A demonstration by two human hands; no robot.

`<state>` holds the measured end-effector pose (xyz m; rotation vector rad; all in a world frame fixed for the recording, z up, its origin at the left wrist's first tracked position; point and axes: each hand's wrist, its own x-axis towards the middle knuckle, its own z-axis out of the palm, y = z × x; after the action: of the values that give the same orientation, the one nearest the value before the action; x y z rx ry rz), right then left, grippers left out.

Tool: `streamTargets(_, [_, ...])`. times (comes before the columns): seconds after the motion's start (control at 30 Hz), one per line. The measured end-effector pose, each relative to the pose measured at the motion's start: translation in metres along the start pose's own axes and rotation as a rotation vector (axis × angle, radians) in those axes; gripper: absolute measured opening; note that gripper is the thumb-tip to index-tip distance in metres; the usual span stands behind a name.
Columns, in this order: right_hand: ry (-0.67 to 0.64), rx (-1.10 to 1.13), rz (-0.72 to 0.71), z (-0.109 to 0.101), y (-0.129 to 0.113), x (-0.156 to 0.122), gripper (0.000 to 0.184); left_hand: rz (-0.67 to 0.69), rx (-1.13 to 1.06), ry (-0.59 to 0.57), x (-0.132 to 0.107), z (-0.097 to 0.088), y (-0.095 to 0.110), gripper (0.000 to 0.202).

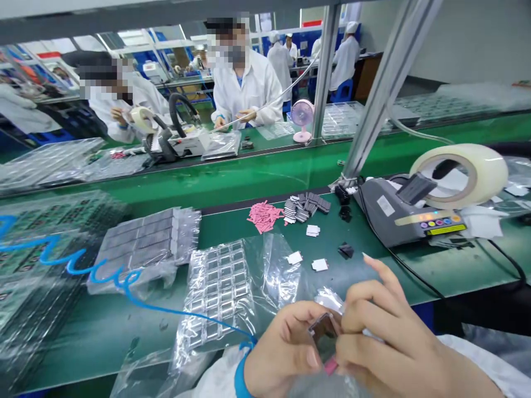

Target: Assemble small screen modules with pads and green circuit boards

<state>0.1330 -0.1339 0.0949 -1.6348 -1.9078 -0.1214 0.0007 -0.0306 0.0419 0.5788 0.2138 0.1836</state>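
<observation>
My left hand [286, 348] and my right hand [385, 331] meet at the bottom centre, both pinching a small dark square part [322, 330] with a shiny face. A pink tab [331, 366] shows under it, between my fingers. My right index finger sticks out straight; the other fingers curl around the part. A blue wrist strap [240, 376] with a coiled blue cord [83, 265] is on my left wrist. A clear plastic tray of small parts [219, 287] lies just left of my hands.
On the green bench lie a pile of pink tabs [264, 215], stacked dark parts [307, 205], loose white pieces [319, 265], bagged trays [145, 243] and a tape dispenser [415, 213] with a large tape roll [477, 171]. A slanted metal post [381, 88] rises behind. People in white coats work across the bench.
</observation>
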Motion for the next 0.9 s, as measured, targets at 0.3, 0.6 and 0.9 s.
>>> streamTargets(0.3, [-0.069, 0.04, -0.025, -0.002, 0.01, 0.015, 0.021, -0.014, -0.026, 0.061, 0.0, -0.003, 0.012, 0.037])
streamTargets(0.6, [0.091, -0.044, -0.053, 0.013, 0.003, 0.017, 0.025, 0.015, -0.029, 0.065, 0.005, -0.011, 0.014, 0.036])
streamTargets(0.9, [0.04, 0.034, 0.316, 0.047, 0.089, 0.021, 0.027, 0.083, 0.09, 0.207, -0.004, -0.027, 0.027, 0.037])
